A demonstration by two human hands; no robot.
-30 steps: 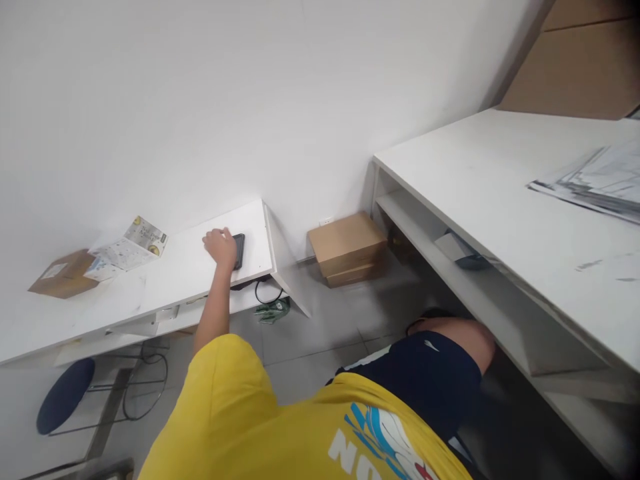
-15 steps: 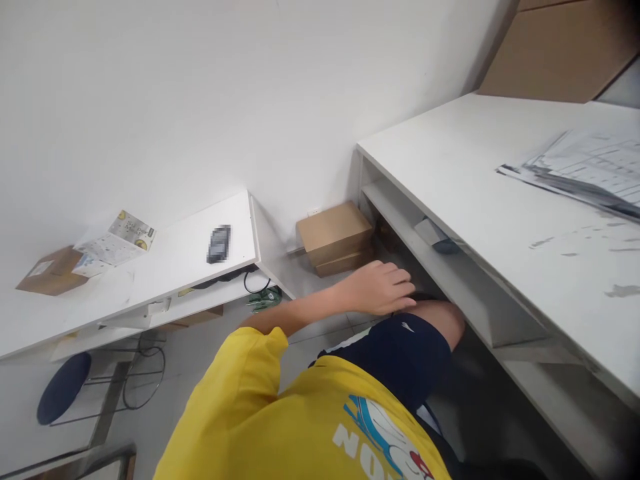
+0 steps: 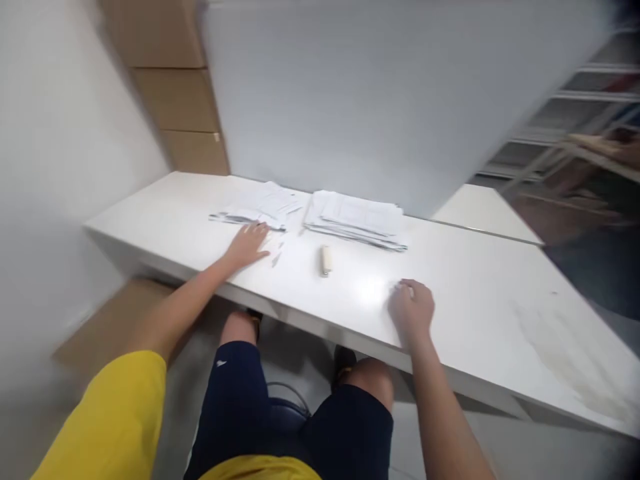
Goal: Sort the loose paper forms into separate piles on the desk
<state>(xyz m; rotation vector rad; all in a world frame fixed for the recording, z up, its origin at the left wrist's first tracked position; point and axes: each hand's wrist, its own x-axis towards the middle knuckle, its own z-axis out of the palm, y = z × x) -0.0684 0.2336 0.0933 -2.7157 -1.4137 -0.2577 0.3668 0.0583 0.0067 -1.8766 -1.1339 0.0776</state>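
My left hand [image 3: 249, 243] lies flat on the white desk [image 3: 465, 313], fingers stretched out, just in front of a loose spread of papers [image 3: 260, 207]. My right hand [image 3: 411, 309] rests on the desk near its front edge with the fingers curled under; what they hold, if anything, is hidden. A small cream cylinder [image 3: 326, 259] lies on the desk between my hands. A neater stack of papers [image 3: 356, 219] sits behind it. My knees in dark shorts show under the desk.
A grey partition [image 3: 380, 100] rises behind the desk. Cardboard boxes [image 3: 175, 100] stand stacked at the back left, and another brown box [image 3: 107, 323] lies on the floor at the left. Metal shelving [image 3: 585, 113] is at the far right. The picture is smeared by motion.
The view has swung from the side table with the phone to the white desk in front. My left hand left the phone, crossed over my knee and now lies on the desk; my right hand has appeared.
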